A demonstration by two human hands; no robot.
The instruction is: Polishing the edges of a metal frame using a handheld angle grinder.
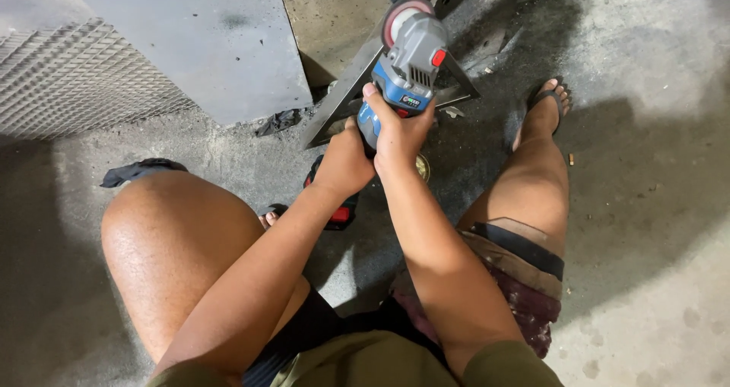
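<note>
A bare concrete floor (646, 204) fills the view, with a large grey sheet-metal panel (205, 37) lying at the upper left beside a slab of expanded metal mesh (68, 83). A triangular steel frame (342, 106) rests on the floor ahead of the squatting person's 2 knees, and a scrap of dark cloth (277, 121) lies just beside the panel's near corner. The blue and grey cordless angle grinder (407, 71) stands nearly upright over that frame, its disc (403, 13) at the top end, tilted against the steel. The right hand (399, 128) wraps around the grinder's blue body from behind, fingers curled tight and the thumb (371, 94) pressed up along the left side of the housing, so the tool sits directly above and within its closed grasp. The left hand (346, 159) sits just below and to the left, fingers folded around the lower handle, where the red and black battery end (342, 214) shows beneath the wrist; its fingertips are hidden behind the tool
</note>
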